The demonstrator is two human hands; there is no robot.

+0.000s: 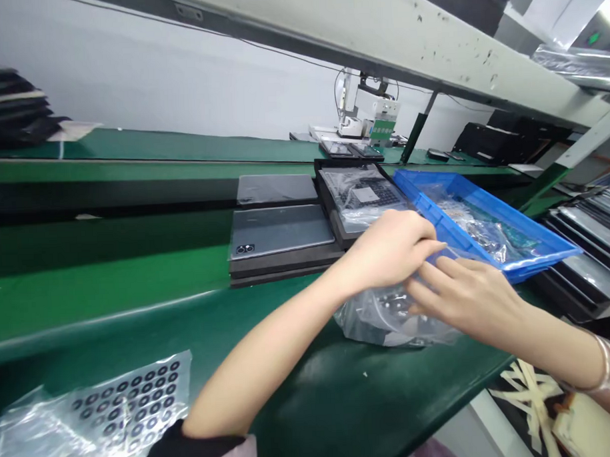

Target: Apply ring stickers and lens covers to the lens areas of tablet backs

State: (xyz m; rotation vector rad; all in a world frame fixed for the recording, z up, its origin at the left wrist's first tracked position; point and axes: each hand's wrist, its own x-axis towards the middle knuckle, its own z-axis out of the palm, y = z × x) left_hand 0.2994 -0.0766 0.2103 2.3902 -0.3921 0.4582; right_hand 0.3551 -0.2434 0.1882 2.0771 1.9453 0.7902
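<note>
Down by the near left corner of the bench (301,415) lies a clear sheet of small black rings (125,401). Further along the near edge, both hands work on a clear plastic bag (383,319) that rests on the bench, just beside the blue tray (484,212). The left hand (390,249) is curled over the top of the bag, fingers pinched on the plastic. The right hand (467,293) is half open, fingers spread and touching the bag's side. It looks like the bag is being opened; next, it likely needs a gentle pull apart.
</note>
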